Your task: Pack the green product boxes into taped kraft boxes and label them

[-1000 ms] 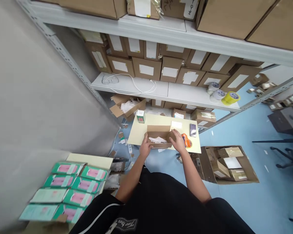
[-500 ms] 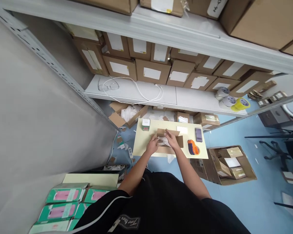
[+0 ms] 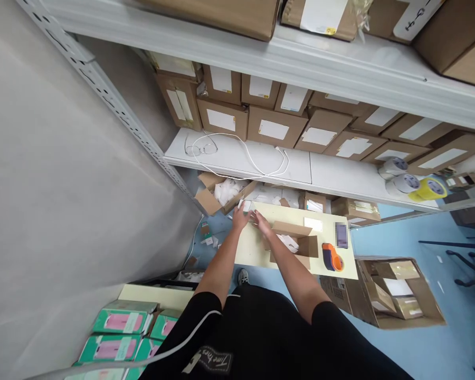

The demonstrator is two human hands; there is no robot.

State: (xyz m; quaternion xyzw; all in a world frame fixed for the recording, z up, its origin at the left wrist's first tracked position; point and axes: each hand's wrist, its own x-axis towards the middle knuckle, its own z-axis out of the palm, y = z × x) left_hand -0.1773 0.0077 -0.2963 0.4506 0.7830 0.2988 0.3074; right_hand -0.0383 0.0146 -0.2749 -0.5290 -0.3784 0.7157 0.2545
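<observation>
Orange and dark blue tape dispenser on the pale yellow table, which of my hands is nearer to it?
Right. Your right hand is left of the tape dispenser, across the open brown cardboard box; your left hand is farther left, at the small white-topped box.

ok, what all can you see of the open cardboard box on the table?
The box is plain brown and looks like cardboard. It stands upright on the pale yellow table, flaps open, with crumpled white packing material inside. An orange tape dispenser sits beside it, apart. The right forearm hides part of it; I can't tell whether they touch.
</observation>
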